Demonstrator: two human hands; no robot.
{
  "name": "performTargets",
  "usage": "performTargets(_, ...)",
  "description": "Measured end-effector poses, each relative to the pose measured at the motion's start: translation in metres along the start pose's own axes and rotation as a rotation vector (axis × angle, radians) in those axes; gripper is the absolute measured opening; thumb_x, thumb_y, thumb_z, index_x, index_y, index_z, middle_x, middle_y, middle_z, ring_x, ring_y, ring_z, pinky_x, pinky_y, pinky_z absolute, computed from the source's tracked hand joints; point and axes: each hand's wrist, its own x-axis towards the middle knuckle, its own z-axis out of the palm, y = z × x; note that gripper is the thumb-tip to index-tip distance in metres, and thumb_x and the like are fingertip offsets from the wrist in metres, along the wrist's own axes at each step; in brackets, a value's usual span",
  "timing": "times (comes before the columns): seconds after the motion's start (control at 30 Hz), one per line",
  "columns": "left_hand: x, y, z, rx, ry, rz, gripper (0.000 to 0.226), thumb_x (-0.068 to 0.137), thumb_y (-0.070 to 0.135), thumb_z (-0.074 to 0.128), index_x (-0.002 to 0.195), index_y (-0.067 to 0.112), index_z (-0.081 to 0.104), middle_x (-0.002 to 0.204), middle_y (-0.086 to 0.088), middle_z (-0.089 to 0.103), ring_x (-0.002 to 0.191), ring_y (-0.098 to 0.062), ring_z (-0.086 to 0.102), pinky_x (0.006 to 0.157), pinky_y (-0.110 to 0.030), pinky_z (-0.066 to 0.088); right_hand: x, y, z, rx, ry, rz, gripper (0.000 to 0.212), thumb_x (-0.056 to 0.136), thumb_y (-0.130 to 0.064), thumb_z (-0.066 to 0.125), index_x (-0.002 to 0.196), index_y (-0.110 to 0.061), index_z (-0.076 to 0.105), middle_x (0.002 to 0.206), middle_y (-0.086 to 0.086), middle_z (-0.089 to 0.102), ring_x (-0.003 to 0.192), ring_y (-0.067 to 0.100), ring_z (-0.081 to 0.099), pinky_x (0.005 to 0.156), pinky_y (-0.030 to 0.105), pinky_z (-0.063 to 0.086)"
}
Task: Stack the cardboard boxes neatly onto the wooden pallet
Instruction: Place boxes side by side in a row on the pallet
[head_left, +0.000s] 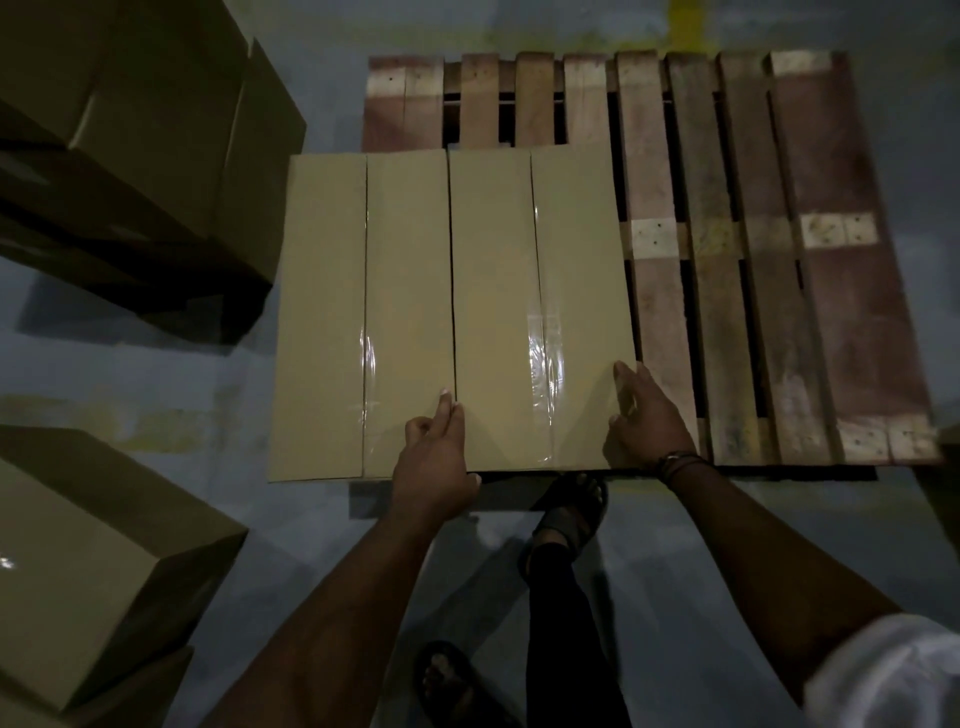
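Two taped cardboard boxes lie side by side on the left half of the wooden pallet (727, 260): the left box (358, 312) and the right box (540, 291), with a thin dark gap between them. My left hand (434, 457) rests on the near edge at that gap, fingers loosely curled, touching both tops. My right hand (644, 421) lies flat against the near right corner of the right box, fingers spread along its side. Neither hand wraps around a box.
A stack of cardboard boxes (135, 135) stands on the floor at the far left. Another box (88, 561) sits at the near left. The right half of the pallet shows bare slats. My sandalled feet (569, 514) stand on the grey floor just before the pallet.
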Motion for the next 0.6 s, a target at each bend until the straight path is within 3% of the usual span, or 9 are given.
performTargets(0.07, -0.002, 0.002, 0.002, -0.088, 0.036, -0.034, 0.090, 0.089, 0.031, 0.072, 0.159, 0.019, 0.017, 0.169, 0.008, -0.003, 0.144, -0.030, 0.017, 0.112, -0.042, 0.037, -0.002, -0.003, 0.001, 0.019, 0.042, 0.019, 0.076, 0.091, -0.007, 0.066, 0.157, -0.017, 0.029, 0.166, 0.009, 0.015, 0.149, 0.024, 0.026, 0.109, 0.020, 0.020)
performTargets(0.23, -0.013, 0.007, 0.010, -0.210, 0.121, -0.077, 0.074, 0.094, 0.023, 0.065, 0.157, 0.015, 0.028, 0.168, 0.002, 0.013, 0.147, -0.030, 0.016, 0.116, -0.042, 0.031, -0.015, -0.005, 0.011, 0.030, 0.122, 0.063, 0.075, 0.092, -0.016, 0.067, 0.157, -0.016, 0.029, 0.166, 0.009, 0.014, 0.146, 0.027, 0.030, 0.109, 0.022, 0.023)
performTargets(0.37, -0.020, 0.011, 0.019, -0.231, 0.132, -0.062, 0.071, 0.095, 0.020, 0.063, 0.157, 0.017, 0.030, 0.169, 0.002, 0.012, 0.149, -0.027, 0.011, 0.118, -0.041, 0.029, -0.025, -0.003, 0.021, -0.058, 0.086, 0.030, 0.074, 0.091, -0.017, 0.066, 0.156, -0.019, 0.030, 0.166, 0.010, 0.011, 0.147, 0.032, 0.027, 0.118, 0.039, 0.031)
performTargets(0.6, -0.025, 0.011, 0.028, -0.227, 0.125, -0.028, 0.070, 0.094, 0.020, 0.065, 0.156, 0.018, 0.032, 0.169, 0.003, 0.010, 0.150, -0.025, 0.009, 0.118, -0.042, 0.029, -0.034, -0.008, 0.030, -0.075, 0.120, 0.073, 0.073, 0.092, -0.020, 0.065, 0.156, -0.018, 0.031, 0.167, 0.011, 0.008, 0.149, 0.033, 0.023, 0.118, 0.043, 0.030)
